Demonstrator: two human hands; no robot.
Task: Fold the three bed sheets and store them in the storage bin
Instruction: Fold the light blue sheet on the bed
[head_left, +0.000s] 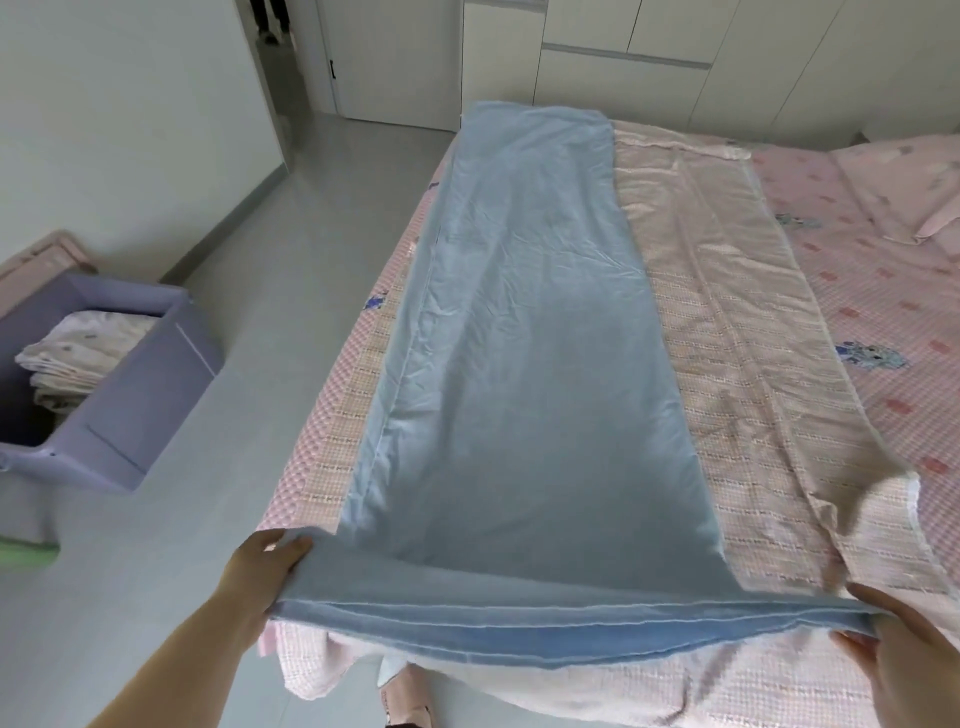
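Head view, all places given from the bed.

We record 1 blue sheet, folded into a long narrow strip. It lies lengthwise on the bed's left half, its far end at the bed's far edge. Its near end is drawn taut at the bed's near edge, with several layered hems showing.

We record 1 left hand at the bed's near left corner. It pinches the strip's near left corner, thumb on top.

We record 1 right hand at the bed's near edge, further right. Its fingers curl round the strip's near right corner.

We record 1 striped pink sheet, spread flat on the bed directly under the blue sheet and showing along both of its long sides.

We record 1 purple storage bin on the floor, left of the bed and apart from it. Inside lies 1 folded patterned sheet.
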